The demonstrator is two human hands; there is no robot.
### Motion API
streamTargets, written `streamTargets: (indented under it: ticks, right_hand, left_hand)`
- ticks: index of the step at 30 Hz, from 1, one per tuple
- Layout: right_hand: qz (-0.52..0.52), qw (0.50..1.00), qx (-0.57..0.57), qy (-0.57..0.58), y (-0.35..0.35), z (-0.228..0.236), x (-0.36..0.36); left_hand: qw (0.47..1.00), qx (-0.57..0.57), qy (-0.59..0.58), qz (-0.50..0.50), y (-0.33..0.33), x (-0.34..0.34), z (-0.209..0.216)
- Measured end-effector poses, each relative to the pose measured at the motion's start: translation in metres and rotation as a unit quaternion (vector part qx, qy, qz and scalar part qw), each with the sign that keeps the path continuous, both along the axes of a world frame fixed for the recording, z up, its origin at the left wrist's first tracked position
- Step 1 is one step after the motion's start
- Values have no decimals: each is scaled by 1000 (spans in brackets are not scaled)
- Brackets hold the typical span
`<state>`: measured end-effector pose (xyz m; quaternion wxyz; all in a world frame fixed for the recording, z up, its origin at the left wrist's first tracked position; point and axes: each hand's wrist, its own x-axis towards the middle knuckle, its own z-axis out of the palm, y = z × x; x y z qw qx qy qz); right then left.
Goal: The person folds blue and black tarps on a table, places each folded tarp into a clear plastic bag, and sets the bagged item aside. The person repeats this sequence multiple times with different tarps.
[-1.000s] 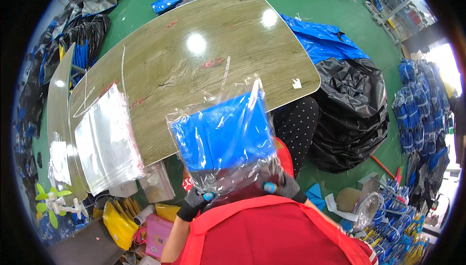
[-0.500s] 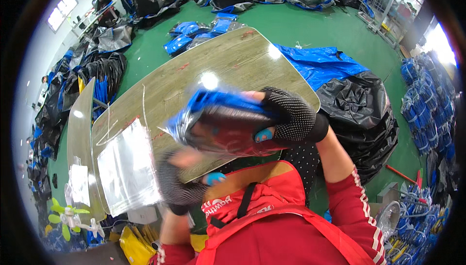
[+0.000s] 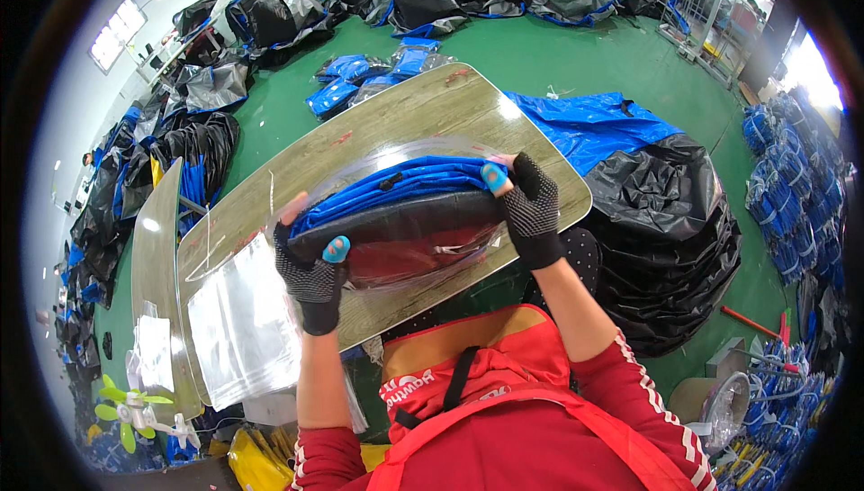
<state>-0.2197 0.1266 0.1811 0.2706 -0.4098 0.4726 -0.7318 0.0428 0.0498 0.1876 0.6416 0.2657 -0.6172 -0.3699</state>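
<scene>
A folded blue and black sheet-like item in a clear plastic bag (image 3: 405, 214) is held up above the wood-patterned table (image 3: 418, 108). At its left end my left hand (image 3: 310, 266) grips it, and at its right end my right hand (image 3: 531, 212) does the same. Each hand wears a dark dotted glove with bare fingertips and blue wrapping on the thumb. Blue folds lie along the far side of the package, black below them. Loose clear film hangs toward me. Beside my left hand, a stack of flat clear plastic bags (image 3: 238, 324) rests on the table.
Right of the table stands a tall pile of black and blue sheeting (image 3: 661, 221). Several packed blue bundles (image 3: 346, 81) lie on the green floor (image 3: 531, 50) beyond it. A small green-bladed fan (image 3: 133, 408) is at the lower left; tied blue bundles (image 3: 787, 189) line the right.
My left hand has come up from below the package and now grips its left end. The package has been levelled and turned so its blue folds show, with my right hand on its right end.
</scene>
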Motion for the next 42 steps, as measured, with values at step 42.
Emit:
streamTargets:
  ticks: [42]
  right_hand:
    - [237, 663, -174, 688, -200, -22, 93]
  left_hand:
    - [937, 200, -265, -106, -83, 44, -54]
